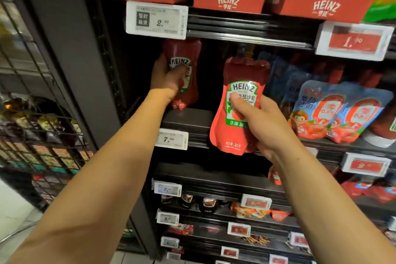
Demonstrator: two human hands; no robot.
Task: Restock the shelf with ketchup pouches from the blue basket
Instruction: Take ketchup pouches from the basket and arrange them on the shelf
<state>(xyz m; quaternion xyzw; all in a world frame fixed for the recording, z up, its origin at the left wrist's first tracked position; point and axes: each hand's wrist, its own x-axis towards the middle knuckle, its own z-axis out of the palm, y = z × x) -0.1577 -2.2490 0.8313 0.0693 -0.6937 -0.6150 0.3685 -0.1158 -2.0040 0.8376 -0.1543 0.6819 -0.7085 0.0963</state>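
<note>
While the left hand (166,77) grips one pouch (184,73) upright on the shelf (186,120), the right hand (259,122) clutches a second pouch (237,103) just outside; seat it upright beside the first, label forward.

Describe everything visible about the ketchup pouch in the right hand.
The ketchup pouch is a glossy red flexible pack with a narrowed top and a spout, a green-bordered white Heinz label with Chinese text, and small print near its base. It is upright, tilted slightly, in front of the shelf edge, not resting on it. The right hand grips its middle from the right, thumb across the label. It looks full and sealed.
</note>
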